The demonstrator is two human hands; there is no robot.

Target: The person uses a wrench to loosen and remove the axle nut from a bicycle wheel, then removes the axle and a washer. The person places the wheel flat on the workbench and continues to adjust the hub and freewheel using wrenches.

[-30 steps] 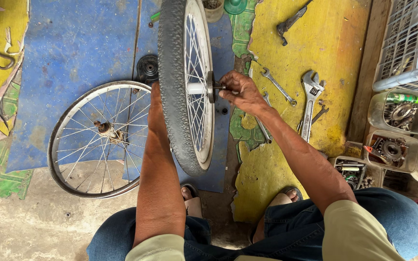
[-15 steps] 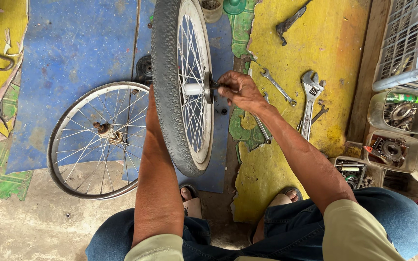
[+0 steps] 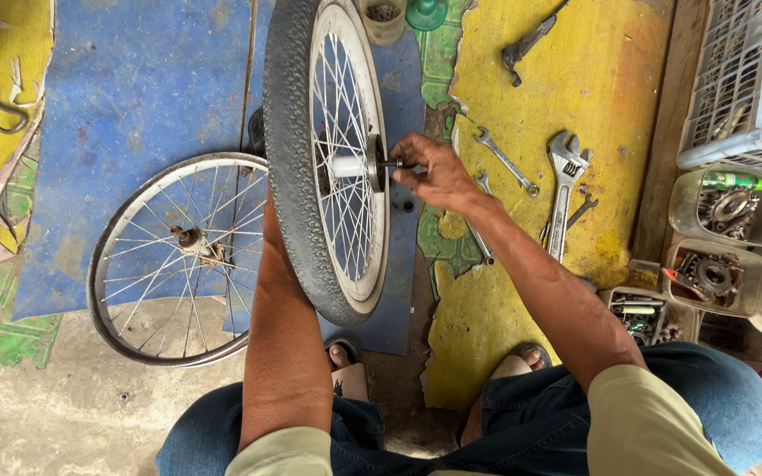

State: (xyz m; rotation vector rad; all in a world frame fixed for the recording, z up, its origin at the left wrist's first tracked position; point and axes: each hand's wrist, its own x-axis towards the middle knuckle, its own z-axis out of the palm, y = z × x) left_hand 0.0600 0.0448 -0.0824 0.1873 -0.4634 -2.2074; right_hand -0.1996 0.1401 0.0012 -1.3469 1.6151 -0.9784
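Your right hand (image 3: 434, 172) pinches the axle (image 3: 390, 164) at the upright wheel's (image 3: 328, 159) hub; your left hand is hidden behind it.

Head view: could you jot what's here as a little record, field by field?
Setting: painted floor, blue and yellow, paint flaking
Upright wheel: tyred, standing on edge
Right hand: fingers at the wheel's axle
Left hand: hidden behind the wheel; grip not visible
Bare rim: lying flat, no tyre
Tools: adjustable wrench and spanner on the yellow patch
Parts tubs: at far right
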